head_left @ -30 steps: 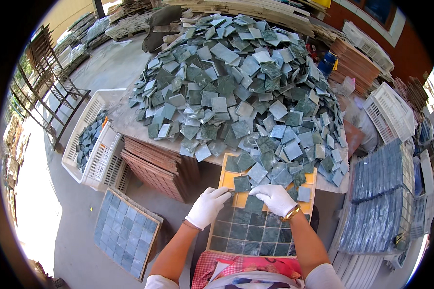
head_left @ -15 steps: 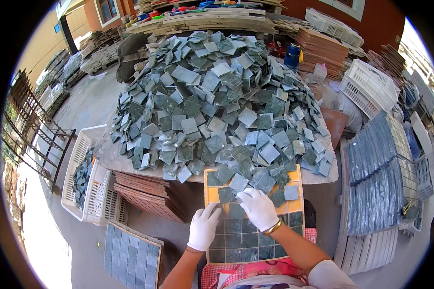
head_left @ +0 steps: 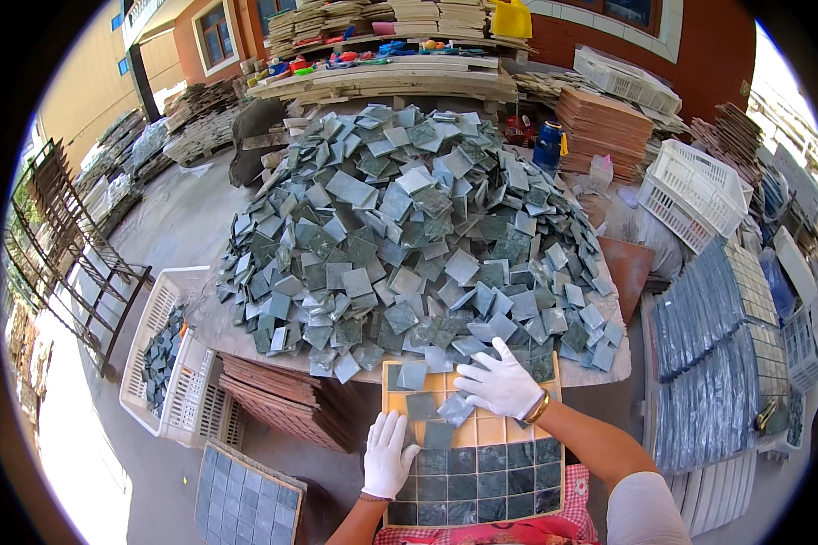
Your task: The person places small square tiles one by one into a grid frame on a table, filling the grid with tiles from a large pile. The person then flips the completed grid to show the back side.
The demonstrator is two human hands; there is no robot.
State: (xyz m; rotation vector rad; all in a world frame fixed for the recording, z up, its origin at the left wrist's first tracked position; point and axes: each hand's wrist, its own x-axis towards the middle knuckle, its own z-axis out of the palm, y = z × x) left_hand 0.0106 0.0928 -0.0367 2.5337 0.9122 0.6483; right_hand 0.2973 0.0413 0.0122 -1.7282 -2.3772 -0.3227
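Note:
A yellow-orange gridded tray (head_left: 490, 432) lies in front of me, its near rows filled with dark green square stone tiles (head_left: 462, 488). My right hand (head_left: 502, 381), in a white glove, spreads its fingers flat over the tray's far part. Just beside its fingertips a loose grey-green tile (head_left: 455, 410) lies tilted across the grid; whether they touch it is unclear. Another loose tile (head_left: 421, 405) sits to its left, and one (head_left: 438, 436) lies nearer me. My left hand (head_left: 389, 456), also white-gloved, rests at the tray's left edge with fingers stretched out, holding nothing.
A large heap of square tiles (head_left: 400, 236) covers the table (head_left: 211, 318) beyond the tray. At left stand a white crate (head_left: 200, 381) with tile pieces, reddish stacked slabs (head_left: 277, 400) and a filled tile panel (head_left: 245, 495). Wrapped tile stacks (head_left: 713, 354) stand at right.
My right hand has opened from bent fingers to a flat spread and moved slightly right. Loose tiles on the tray have shifted, baring more yellow grid. The view has tilted upward.

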